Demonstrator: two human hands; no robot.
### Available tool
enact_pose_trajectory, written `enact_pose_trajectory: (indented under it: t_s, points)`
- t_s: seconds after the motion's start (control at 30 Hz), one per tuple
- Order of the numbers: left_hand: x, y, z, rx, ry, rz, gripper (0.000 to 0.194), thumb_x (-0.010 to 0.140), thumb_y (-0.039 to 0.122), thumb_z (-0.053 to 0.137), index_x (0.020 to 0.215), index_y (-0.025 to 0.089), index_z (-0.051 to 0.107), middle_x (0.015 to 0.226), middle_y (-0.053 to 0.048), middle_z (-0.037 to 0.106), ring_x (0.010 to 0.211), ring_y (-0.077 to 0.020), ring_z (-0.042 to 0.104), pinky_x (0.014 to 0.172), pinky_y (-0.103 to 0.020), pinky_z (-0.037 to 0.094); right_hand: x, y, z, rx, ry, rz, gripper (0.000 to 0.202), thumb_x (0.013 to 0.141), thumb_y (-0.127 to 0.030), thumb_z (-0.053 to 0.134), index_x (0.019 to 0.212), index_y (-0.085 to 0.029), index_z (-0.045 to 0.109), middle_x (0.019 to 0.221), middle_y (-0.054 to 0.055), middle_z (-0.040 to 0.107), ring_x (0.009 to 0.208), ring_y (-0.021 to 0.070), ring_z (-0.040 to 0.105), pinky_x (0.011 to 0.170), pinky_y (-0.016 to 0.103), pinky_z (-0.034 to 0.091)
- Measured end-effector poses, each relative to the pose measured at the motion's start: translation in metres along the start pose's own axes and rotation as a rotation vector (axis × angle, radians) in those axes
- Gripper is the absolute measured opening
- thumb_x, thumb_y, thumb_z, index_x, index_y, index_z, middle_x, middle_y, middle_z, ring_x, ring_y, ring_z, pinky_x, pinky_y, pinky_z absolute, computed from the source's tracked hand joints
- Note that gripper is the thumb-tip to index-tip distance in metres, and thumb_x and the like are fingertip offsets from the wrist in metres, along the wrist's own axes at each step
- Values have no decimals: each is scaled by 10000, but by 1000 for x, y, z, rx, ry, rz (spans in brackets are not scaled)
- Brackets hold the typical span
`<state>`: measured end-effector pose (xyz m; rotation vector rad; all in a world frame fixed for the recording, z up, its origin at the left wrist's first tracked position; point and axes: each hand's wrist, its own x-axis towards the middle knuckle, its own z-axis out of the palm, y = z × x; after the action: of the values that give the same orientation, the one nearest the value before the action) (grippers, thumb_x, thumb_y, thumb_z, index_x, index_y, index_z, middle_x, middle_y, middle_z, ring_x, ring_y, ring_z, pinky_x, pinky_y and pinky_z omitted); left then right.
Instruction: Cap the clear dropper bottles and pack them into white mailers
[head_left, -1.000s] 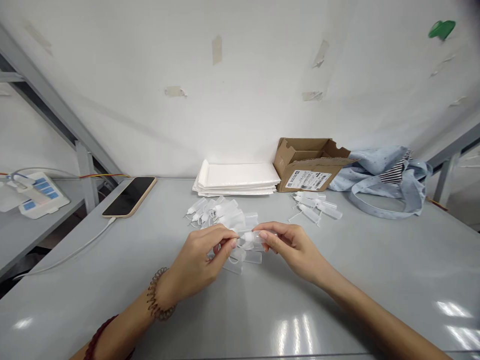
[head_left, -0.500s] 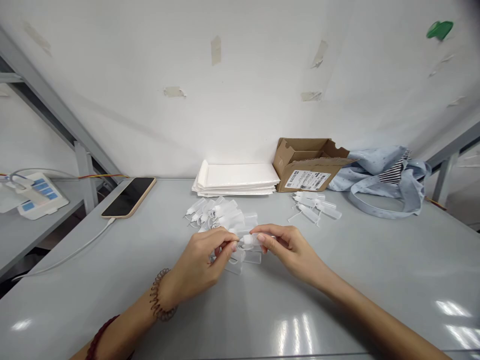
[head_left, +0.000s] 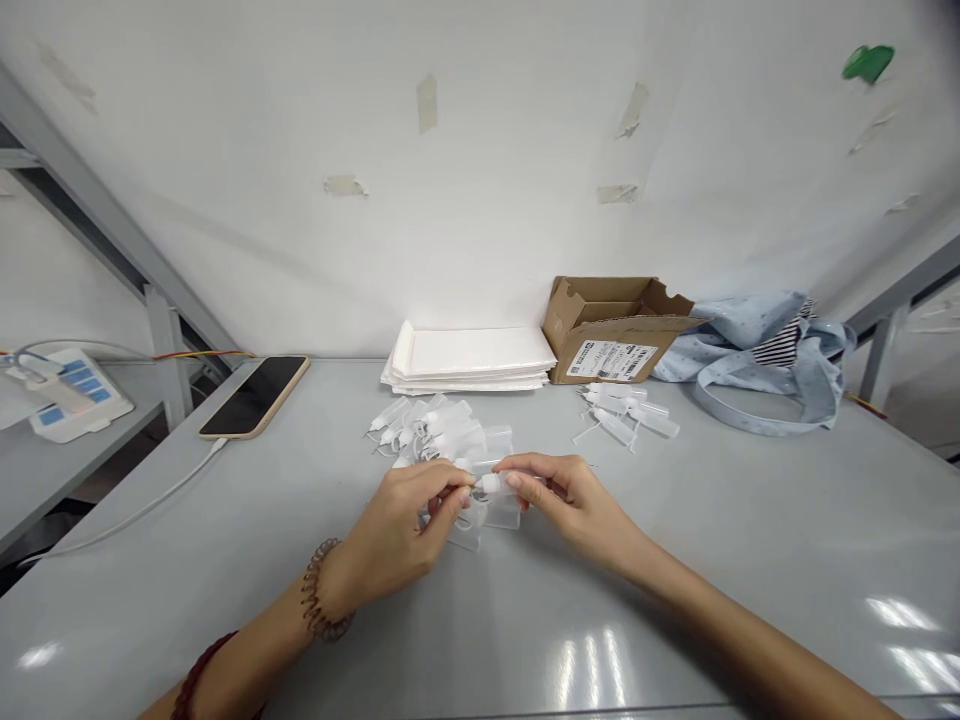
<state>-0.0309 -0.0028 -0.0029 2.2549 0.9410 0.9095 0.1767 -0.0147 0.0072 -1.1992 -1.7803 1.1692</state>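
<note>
My right hand (head_left: 559, 495) pinches a small translucent needle-tip squeeze bottle (head_left: 491, 483) by its body, between thumb and fingers. The bottle lies nearly level, its white neck pointing left. Closed on the tip end of the same bottle is my left hand (head_left: 420, 515); the fingers hide the very tip. Below and behind both hands is a pile of similar bottles (head_left: 454, 430) with thin tips and small strap-like loops. A smaller group of these bottles (head_left: 616, 425) lies farther right.
Behind the pile are stacked white padded envelopes (head_left: 476, 355). An open cardboard box (head_left: 611, 350) stands beside them, with light blue fabric (head_left: 750, 340) to its right. A phone (head_left: 256, 397) with a charging cable (head_left: 150, 512) lies on the left of the grey table (head_left: 480, 640).
The whole view has shifted slightly. Both hands keep hold of the same bottle in nearly the same pose, the right hand a touch nearer the left.
</note>
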Motion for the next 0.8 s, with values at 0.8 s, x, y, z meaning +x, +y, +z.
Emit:
enact_pose_trajectory:
  t_s: [0.8]
  points:
    - [8,-1,-8,66,140,-427,203,854,290,485,863,179,654,686,-2,668,637,-157,609,558,-237,461,23,36,-97,-1150,382,396,235,833,-231,532,1025,-126,617,1021,131,657,835,272,629,579,307,389]
